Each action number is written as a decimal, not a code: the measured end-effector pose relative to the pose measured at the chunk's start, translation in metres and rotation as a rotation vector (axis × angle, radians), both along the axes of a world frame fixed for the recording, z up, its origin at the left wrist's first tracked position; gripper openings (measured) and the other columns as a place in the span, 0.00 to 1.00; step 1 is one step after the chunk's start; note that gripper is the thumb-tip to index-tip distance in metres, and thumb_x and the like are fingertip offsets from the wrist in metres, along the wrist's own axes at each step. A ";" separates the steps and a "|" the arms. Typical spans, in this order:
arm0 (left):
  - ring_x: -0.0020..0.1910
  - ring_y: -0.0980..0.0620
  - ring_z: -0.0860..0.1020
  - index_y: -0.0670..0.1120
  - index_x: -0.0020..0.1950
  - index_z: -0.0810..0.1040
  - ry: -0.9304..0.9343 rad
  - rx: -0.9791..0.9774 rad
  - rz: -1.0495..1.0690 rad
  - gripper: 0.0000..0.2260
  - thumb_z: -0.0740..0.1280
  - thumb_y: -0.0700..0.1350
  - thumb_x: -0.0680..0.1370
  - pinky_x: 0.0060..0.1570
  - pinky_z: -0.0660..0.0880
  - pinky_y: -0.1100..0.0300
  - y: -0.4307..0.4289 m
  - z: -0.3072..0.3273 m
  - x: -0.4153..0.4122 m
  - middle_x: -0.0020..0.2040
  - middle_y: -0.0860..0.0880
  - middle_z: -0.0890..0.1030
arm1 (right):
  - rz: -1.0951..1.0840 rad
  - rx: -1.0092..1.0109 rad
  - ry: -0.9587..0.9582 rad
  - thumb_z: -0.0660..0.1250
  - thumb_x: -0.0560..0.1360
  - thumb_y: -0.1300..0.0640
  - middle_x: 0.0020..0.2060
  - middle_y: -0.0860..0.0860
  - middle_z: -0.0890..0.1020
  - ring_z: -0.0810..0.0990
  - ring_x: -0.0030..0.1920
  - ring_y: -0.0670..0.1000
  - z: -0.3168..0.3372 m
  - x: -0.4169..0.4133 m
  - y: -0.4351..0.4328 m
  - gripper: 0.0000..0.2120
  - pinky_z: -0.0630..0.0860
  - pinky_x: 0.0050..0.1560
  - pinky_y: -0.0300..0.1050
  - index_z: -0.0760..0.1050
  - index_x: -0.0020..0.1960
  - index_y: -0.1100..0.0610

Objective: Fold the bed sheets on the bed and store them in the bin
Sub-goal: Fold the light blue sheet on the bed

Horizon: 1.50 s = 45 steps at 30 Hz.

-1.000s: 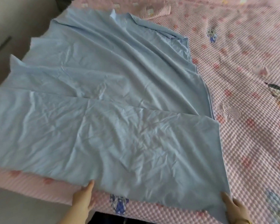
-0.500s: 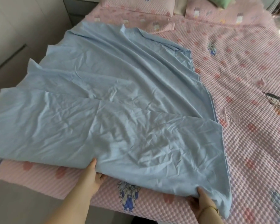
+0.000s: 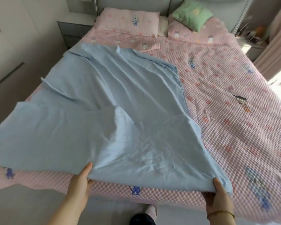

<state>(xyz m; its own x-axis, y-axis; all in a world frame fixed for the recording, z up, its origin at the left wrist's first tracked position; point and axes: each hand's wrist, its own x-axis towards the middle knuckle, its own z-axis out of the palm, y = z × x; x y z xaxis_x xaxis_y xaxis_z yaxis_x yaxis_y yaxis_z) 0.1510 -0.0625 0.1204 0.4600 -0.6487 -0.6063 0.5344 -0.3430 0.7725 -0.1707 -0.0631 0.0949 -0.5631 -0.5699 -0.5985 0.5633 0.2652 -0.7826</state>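
A light blue bed sheet (image 3: 120, 95) lies spread over the left half of the bed, its near part folded over and lifted off the pink quilt (image 3: 225, 111). My left hand (image 3: 81, 181) grips the sheet's near edge with the thumb on top. My right hand (image 3: 221, 197), wearing a thin bracelet, grips the near right corner. The stretch of sheet between the hands hangs raised and billowed above the foot of the bed. No bin is in view.
Pink pillows (image 3: 128, 23) and a green pillow (image 3: 191, 13) lie at the headboard. A grey nightstand (image 3: 73, 31) and white wardrobe doors (image 3: 10, 46) stand to the left. Curtains (image 3: 279, 38) hang at the right. Grey floor (image 3: 31, 207) and my foot are below.
Both hands have lifted the sheet's near edge off the quilt, and it now billows. The view has tilted up, showing the pillows and headboard.
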 end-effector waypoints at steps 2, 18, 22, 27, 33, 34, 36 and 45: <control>0.57 0.45 0.74 0.47 0.62 0.72 -0.073 -0.037 -0.012 0.13 0.61 0.38 0.78 0.63 0.68 0.47 0.014 0.010 0.003 0.61 0.45 0.76 | -0.036 -0.016 0.049 0.60 0.78 0.60 0.48 0.55 0.76 0.74 0.40 0.50 0.018 0.004 0.018 0.20 0.76 0.22 0.37 0.64 0.69 0.59; 0.64 0.41 0.71 0.29 0.61 0.72 -0.595 -0.008 -0.061 0.16 0.64 0.38 0.77 0.60 0.64 0.57 0.009 0.043 0.022 0.63 0.33 0.73 | 0.086 0.062 0.433 0.63 0.76 0.58 0.60 0.66 0.74 0.74 0.57 0.59 0.068 0.015 0.016 0.21 0.75 0.53 0.43 0.69 0.62 0.73; 0.66 0.42 0.69 0.33 0.65 0.70 -0.679 -0.057 -0.050 0.18 0.63 0.41 0.78 0.65 0.62 0.58 -0.037 0.048 0.020 0.66 0.37 0.71 | 0.117 -0.029 0.455 0.61 0.77 0.58 0.59 0.65 0.75 0.72 0.52 0.54 0.084 0.013 -0.040 0.20 0.72 0.49 0.43 0.69 0.62 0.73; 0.66 0.40 0.68 0.34 0.61 0.74 -0.890 0.005 -0.085 0.21 0.64 0.49 0.76 0.67 0.60 0.52 -0.119 0.055 0.013 0.64 0.36 0.74 | 0.168 0.024 0.510 0.61 0.77 0.52 0.46 0.61 0.77 0.73 0.50 0.58 0.097 0.003 -0.135 0.20 0.69 0.57 0.51 0.74 0.52 0.71; 0.65 0.39 0.68 0.32 0.59 0.75 -1.072 0.137 -0.276 0.22 0.60 0.51 0.79 0.63 0.60 0.55 -0.231 0.059 0.009 0.61 0.34 0.75 | 0.220 0.054 0.494 0.60 0.78 0.51 0.50 0.59 0.78 0.75 0.55 0.58 0.087 -0.004 -0.258 0.19 0.69 0.60 0.53 0.74 0.58 0.66; 0.67 0.41 0.67 0.34 0.62 0.74 -1.095 0.132 -0.385 0.24 0.58 0.53 0.78 0.63 0.59 0.56 -0.247 0.053 0.011 0.64 0.35 0.73 | 0.265 0.034 0.458 0.60 0.78 0.54 0.56 0.58 0.77 0.73 0.59 0.58 0.081 -0.003 -0.274 0.19 0.68 0.63 0.51 0.71 0.63 0.66; 0.72 0.46 0.60 0.42 0.72 0.63 -1.141 0.127 -0.699 0.28 0.54 0.56 0.77 0.67 0.56 0.57 -0.273 0.035 0.017 0.73 0.41 0.62 | 0.448 0.014 0.427 0.63 0.76 0.55 0.66 0.59 0.70 0.68 0.67 0.58 0.070 0.003 -0.299 0.24 0.64 0.68 0.51 0.64 0.69 0.64; 0.74 0.51 0.56 0.47 0.76 0.47 -1.092 0.508 -0.965 0.30 0.58 0.52 0.80 0.69 0.58 0.59 -0.233 -0.051 0.093 0.77 0.47 0.53 | 0.778 0.143 0.272 0.57 0.79 0.66 0.73 0.53 0.60 0.58 0.73 0.54 0.017 0.075 -0.307 0.25 0.55 0.70 0.49 0.57 0.74 0.58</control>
<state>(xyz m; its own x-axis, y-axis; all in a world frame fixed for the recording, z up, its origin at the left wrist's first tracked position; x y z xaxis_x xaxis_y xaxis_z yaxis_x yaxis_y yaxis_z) 0.2442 -0.2955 0.0695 0.3526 -0.7869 -0.5064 -0.7666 -0.5533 0.3259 -0.0953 -0.3697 0.1117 -0.1751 -0.7848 -0.5946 -0.0253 0.6073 -0.7941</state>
